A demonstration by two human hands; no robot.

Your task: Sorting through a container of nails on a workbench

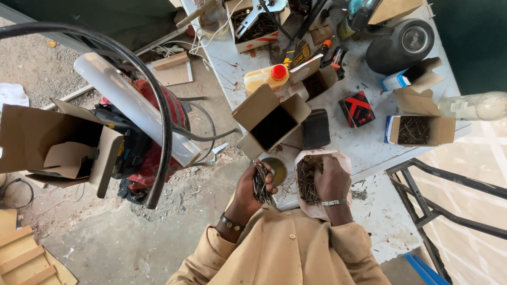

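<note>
**Two hands sorting screws over a cluttered workbench**

Seen from above, a person in a tan shirt stood at the edge of a white, paint-spattered bench. Low in the centre of the frame, the left hand was closed around a bundle of dark screws, fingers curled tight, with the screw ends sticking out above and below the fist. A beaded band circled that wrist.

Just to its right, the right hand was pushed into an open bag, fingers bent down among the loose screws inside. Whether it had pinched any of them could not be told. A metal bracelet sat on that wrist. The bag was pale, with a rolled rim, and rested at the bench's near edge, full of thin brownish screws lying in a tangle.

Directly above the hands stood an open box, dark inside. Further right, a smaller box of screws lay open. A yellow bottle with a red cap stood behind the open box, near the frame's upper centre.
</note>
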